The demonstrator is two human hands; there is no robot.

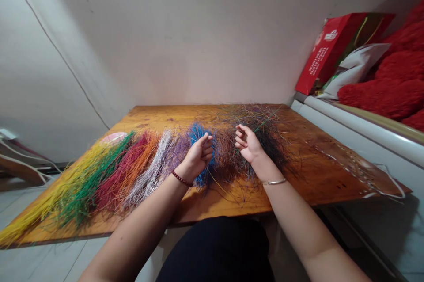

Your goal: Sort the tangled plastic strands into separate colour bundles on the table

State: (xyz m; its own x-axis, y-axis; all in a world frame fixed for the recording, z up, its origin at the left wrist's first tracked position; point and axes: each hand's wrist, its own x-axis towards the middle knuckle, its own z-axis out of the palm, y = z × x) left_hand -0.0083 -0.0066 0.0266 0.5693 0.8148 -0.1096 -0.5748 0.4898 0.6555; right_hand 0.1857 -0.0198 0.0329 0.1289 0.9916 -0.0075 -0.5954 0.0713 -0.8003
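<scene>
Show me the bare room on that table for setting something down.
Mostly bare tabletop lies between the dark tangle and the pale speckled line, and behind the orange strands, before the wall. Crowded from the yellow strands across to that tangle.

A plain pale wall [212, 34] rises behind the far edge of the wooden table [318, 180], brighter toward the upper left. A thin cable [54, 45] slants down it toward the left edge, beyond which lies light tiled floor [66, 257]. Along the right edge, a white cabinet [344, 134] carries a red bag [327, 52] and something fluffy and red [387, 98].
</scene>
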